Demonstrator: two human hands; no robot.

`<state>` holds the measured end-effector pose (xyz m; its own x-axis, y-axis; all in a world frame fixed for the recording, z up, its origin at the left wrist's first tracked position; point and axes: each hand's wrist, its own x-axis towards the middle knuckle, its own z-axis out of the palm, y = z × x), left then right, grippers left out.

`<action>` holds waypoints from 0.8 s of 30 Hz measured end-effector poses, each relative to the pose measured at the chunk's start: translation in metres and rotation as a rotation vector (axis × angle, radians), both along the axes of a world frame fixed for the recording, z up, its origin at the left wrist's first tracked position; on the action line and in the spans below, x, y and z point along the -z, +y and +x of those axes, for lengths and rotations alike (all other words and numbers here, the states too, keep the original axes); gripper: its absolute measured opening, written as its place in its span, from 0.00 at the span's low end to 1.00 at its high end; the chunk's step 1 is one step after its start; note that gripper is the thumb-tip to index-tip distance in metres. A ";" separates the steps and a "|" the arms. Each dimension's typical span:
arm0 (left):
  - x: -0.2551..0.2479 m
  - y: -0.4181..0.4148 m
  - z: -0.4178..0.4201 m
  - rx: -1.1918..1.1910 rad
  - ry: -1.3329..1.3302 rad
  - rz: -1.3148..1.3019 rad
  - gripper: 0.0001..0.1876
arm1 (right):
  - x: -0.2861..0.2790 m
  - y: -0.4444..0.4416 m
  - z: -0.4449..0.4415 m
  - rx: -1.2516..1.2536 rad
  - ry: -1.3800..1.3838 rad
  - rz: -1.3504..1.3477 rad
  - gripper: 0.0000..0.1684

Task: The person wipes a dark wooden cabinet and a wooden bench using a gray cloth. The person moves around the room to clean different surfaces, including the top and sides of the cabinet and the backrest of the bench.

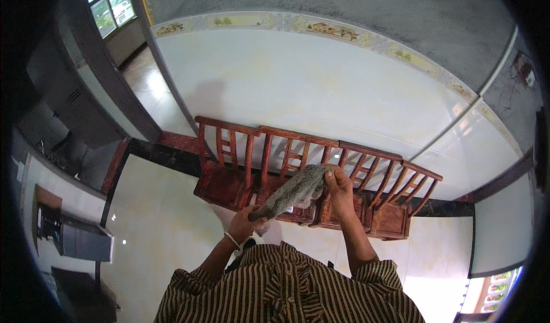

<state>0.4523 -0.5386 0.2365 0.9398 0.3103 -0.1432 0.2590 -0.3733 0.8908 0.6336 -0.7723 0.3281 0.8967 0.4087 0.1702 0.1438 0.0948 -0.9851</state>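
A grey, fuzzy cloth-like piece point(292, 190) is stretched at a slant between my two hands, above a row of wooden chairs. My left hand point(244, 226), with a pale bangle at the wrist, grips its lower, narrower end. At the upper right end, my right hand point(340, 189) pinches its edge between thumb and fingers. Paler, thinner material hangs along its lower right side. What exactly the piece is, I cannot tell.
Several joined or closely set reddish-brown wooden chairs point(215, 185) stand against a white tiled wall point(300, 82). A doorway with a window point(112, 7) is at upper left. A dark grey box-shaped object point(86, 242) is at lower left.
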 end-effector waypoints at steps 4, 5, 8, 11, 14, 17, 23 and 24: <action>-0.018 0.011 0.016 0.038 -0.078 0.433 0.18 | -0.002 -0.012 0.014 0.080 -0.113 -0.085 0.16; -0.027 0.015 0.018 0.004 -0.061 0.521 0.17 | -0.006 -0.011 0.015 0.100 -0.158 -0.148 0.16; -0.044 0.034 0.032 0.001 -0.459 0.431 0.12 | -0.009 -0.015 0.030 0.202 -0.243 -0.290 0.16; -0.064 0.044 0.036 0.044 -0.621 0.141 0.10 | -0.018 -0.008 0.032 0.396 -0.591 -0.446 0.14; -0.066 0.053 0.039 0.082 -0.458 -0.132 0.11 | -0.023 0.000 0.038 0.689 -1.086 -0.745 0.16; -0.045 0.045 0.047 0.056 -0.072 -0.413 0.15 | 0.019 -0.002 0.039 0.537 -0.223 -0.811 0.20; -0.043 0.035 0.019 0.148 0.066 -1.274 0.31 | 0.029 0.038 0.004 0.278 0.054 -0.133 0.29; -0.064 0.033 0.015 0.217 0.048 -1.471 0.34 | 0.010 0.036 0.006 0.174 0.062 -0.016 0.29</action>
